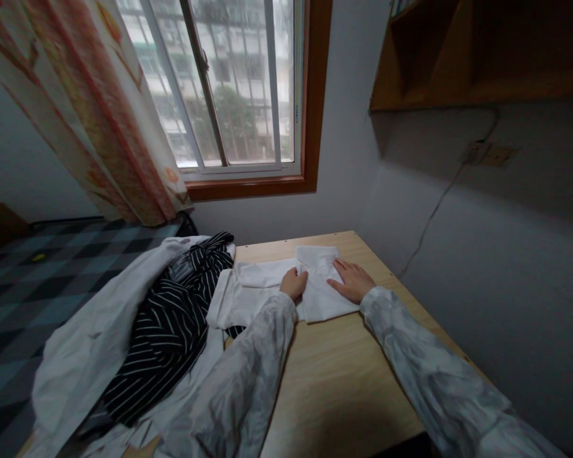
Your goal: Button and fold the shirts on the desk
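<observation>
A white garment (322, 296) lies partly folded across the far part of the wooden table (329, 375). Its right end is doubled over into a flat panel, while the rest stretches left; its exact kind cannot be made out. My left hand (294, 284) is closed at the panel's left edge, fingers curled on the cloth. My right hand (352, 280) rests flat on the panel's right side with its fingers spread. Left of the garment, a heap holds a black-and-white striped garment (165, 324) and white clothes (93, 343).
A bed with a checked cover (9, 299) borders the table on the left. Beyond the table are a wall and a window (239, 95) with a patterned curtain (105, 108). A wooden shelf (424, 95) and a hanging cable (430, 222) are on the right wall.
</observation>
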Tool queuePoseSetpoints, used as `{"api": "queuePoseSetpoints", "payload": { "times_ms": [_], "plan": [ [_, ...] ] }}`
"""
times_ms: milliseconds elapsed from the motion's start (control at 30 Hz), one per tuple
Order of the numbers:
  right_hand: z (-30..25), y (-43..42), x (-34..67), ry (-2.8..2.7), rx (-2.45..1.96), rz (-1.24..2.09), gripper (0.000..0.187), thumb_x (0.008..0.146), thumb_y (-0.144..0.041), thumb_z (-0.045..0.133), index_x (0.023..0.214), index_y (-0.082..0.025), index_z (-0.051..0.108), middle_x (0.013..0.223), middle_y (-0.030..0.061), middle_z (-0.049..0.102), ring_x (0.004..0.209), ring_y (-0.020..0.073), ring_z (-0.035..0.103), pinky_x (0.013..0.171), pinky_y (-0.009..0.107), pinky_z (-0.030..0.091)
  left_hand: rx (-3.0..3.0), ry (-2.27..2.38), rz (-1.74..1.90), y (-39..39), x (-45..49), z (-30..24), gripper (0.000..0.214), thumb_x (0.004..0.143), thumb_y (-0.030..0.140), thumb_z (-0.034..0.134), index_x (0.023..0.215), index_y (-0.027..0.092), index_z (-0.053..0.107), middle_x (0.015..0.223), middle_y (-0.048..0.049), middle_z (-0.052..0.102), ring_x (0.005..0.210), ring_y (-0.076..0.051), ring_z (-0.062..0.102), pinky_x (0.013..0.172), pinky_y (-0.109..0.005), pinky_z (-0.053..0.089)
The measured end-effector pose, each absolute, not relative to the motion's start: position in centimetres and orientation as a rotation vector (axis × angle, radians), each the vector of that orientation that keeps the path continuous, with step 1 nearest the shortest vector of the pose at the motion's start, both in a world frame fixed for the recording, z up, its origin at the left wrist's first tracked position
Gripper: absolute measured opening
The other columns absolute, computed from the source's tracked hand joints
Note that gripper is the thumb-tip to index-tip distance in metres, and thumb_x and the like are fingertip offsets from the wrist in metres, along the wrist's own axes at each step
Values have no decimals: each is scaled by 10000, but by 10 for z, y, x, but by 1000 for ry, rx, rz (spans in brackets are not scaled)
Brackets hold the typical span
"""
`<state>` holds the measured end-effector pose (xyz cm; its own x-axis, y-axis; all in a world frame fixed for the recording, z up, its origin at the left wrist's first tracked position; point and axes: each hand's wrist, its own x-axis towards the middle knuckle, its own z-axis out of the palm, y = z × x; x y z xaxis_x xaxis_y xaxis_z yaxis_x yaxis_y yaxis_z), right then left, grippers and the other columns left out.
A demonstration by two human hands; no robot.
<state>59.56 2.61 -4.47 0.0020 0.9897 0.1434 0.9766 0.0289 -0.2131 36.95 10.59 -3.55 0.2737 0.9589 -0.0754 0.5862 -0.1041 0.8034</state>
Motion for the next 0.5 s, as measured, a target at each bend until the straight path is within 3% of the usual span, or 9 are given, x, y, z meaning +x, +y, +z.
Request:
{"api": "queuePoseSetpoints", "payload": {
  "times_ms": [133,267,500],
  "plan": [
    [-30,52,595,-2038,-1975,-91,726,1041,-528,495,1624,-98,450,1698,185,427,1563,318,401,1313,447,242,1788,1424,575,113,371,-34,326,938,293,588,1129,102,772,1129,-190,808,1135,-290,742,971,-340,547],
    [-44,75,589,-2060,-2015,12,720,1091,-500,369,1650,-47,381,1731,188,363,1619,301,312,1325,451,218,1786,1444,569,112,370,-35,341,954,277,555,1122,88,784,1202,-215,790,1170,-306,729,988,-340,531],
    [-77,91,590,-1981,-1944,23,724,1095,-517,328,1667,-75,363,1755,163,320,1647,306,246,1336,455,200,1744,1434,625,111,366,-42,289,961,271,590,1081,122,806,1124,-160,820,1077,-274,752,914,-300,534]
  ]
}}
